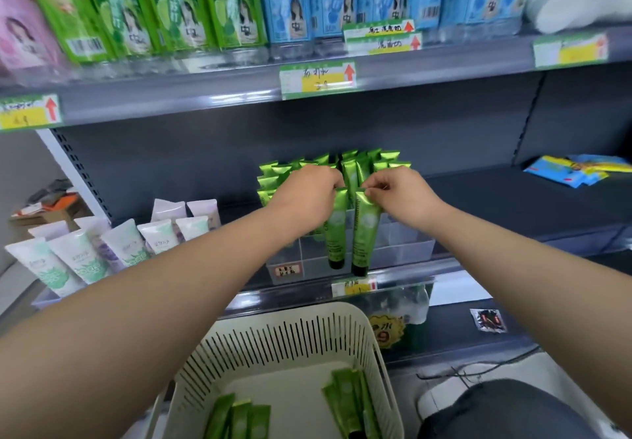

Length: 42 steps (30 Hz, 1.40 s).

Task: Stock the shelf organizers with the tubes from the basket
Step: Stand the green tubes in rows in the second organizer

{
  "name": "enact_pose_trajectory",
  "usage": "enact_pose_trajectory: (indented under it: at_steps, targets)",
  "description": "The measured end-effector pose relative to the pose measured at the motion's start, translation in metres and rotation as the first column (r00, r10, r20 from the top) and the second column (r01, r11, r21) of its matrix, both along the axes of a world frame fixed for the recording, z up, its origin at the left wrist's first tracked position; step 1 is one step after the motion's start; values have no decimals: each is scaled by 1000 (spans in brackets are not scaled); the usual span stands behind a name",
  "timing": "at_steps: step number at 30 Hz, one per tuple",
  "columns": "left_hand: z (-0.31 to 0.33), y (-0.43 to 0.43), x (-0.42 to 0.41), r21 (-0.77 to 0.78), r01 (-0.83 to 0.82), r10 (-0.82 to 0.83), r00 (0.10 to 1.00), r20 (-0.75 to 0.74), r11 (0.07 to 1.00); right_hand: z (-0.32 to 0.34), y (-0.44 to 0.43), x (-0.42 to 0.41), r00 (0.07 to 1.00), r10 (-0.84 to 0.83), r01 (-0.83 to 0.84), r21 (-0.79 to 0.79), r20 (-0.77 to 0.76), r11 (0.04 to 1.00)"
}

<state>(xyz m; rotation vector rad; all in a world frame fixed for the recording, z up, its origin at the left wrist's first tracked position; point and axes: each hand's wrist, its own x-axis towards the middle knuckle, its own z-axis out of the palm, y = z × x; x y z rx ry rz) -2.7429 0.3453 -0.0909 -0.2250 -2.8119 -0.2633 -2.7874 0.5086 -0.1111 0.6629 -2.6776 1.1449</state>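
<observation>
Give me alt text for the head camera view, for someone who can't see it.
Two bare hands each lower a green tube, cap down, into a clear organizer on a shop shelf: left hand on the left tube, right hand on the right tube. More green tubes stand behind them, and a cream basket below holds several more.

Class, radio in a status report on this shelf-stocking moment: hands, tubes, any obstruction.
Left hand and right hand each pinch a green tube over the clear organizer. More tubes in basket. Nothing in the way.
</observation>
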Motion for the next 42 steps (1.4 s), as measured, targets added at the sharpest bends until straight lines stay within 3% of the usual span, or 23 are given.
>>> enact_pose_trajectory:
  at_steps: [9,22,42]
  targets:
    - [-2,5,-43,35,-59,60,997,-49,998,5,-2,-38,998,-39,38,-11,-48,999]
    - [-18,-2,-93,-30,-59,55,991,-124,998,-5,-16,-79,991,-97,90,-85,-91,992]
    - [-56,-17,-140,-84,-44,42,999,-26,996,-47,-37,-111,997,-61,59,-28,-48,998]
